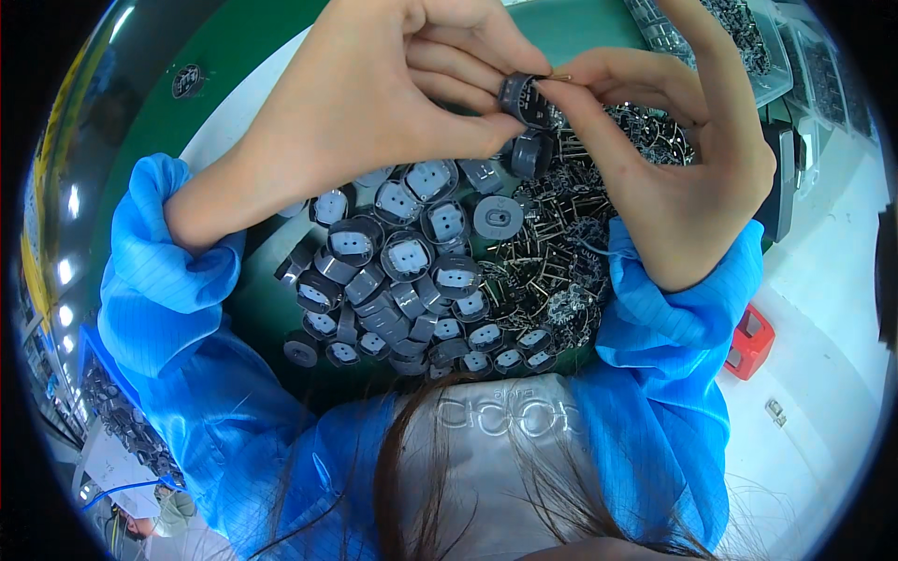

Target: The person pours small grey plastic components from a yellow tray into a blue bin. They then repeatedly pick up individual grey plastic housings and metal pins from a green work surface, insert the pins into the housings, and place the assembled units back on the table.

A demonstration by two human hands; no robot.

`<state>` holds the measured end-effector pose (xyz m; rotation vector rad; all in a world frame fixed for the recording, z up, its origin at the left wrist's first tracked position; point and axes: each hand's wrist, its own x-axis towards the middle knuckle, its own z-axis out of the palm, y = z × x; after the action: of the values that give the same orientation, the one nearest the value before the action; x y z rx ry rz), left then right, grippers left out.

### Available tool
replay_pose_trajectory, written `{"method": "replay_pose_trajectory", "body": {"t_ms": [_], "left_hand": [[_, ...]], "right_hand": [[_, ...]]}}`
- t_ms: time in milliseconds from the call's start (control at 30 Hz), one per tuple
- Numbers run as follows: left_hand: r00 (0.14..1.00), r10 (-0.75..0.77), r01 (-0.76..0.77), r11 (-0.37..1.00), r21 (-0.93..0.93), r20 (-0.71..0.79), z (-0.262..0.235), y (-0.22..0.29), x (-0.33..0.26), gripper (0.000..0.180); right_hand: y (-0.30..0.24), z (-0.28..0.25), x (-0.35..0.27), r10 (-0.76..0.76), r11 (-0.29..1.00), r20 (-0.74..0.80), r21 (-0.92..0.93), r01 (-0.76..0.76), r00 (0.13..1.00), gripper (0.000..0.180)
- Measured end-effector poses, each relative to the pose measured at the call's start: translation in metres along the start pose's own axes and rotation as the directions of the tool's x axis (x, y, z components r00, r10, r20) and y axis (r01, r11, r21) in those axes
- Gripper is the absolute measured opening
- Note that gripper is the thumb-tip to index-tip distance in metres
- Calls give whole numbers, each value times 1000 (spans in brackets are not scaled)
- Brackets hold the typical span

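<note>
In my left hand (374,93), thumb and fingers grip a small dark grey round plastic housing (526,101) by its sides, above the table. My right hand (669,140) pinches a thin brass-coloured pin (561,79) between thumb and forefinger at the housing's right edge. Whether the pin sits inside the housing I cannot tell. Another dark housing (531,154) lies just under the held one. Below my left hand spreads a heap of similar grey housings (408,256), many with light grey inner faces. Beside it lies a pile of loose metal pins and small parts (552,257).
A clear plastic bin (774,84) with small metal parts stands at the far right. Near it is a black box-shaped object (781,173). A red plastic piece (751,342) lies beyond my right sleeve. The table has a green surface (238,42). At lower left, more grey parts (131,425) are gathered.
</note>
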<state>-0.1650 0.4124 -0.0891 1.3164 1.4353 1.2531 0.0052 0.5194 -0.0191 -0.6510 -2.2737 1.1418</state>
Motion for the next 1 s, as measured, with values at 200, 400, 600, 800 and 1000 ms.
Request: {"method": "replay_pose_trajectory", "body": {"t_ms": [200, 400, 600, 800, 1000], "left_hand": [[1000, 2, -1, 991, -132, 11, -1, 2, -2, 32], [995, -90, 85, 992, -93, -50, -4, 28, -1, 30], [990, 107, -124, 970, -207, -90, -5, 8, -2, 31], [966, 5, 60, 969, 241, -258, -60, 16, 21, 16], [965, 199, 56, 475, 878, -170, -87, -3, 27, 16]], "right_hand": [[27, 2, -6, -500, 809, 109, -296, 508, 859, 72], [23, 28, -7, -131, 991, -16, 13, 131, 991, 58], [39, 13, -10, -120, 988, 154, 119, 102, 981, 42], [51, -6, 8, -125, 979, -23, -165, 120, 992, 19], [60, -21, -4, -70, 843, 88, -527, 106, 994, 18]]}}
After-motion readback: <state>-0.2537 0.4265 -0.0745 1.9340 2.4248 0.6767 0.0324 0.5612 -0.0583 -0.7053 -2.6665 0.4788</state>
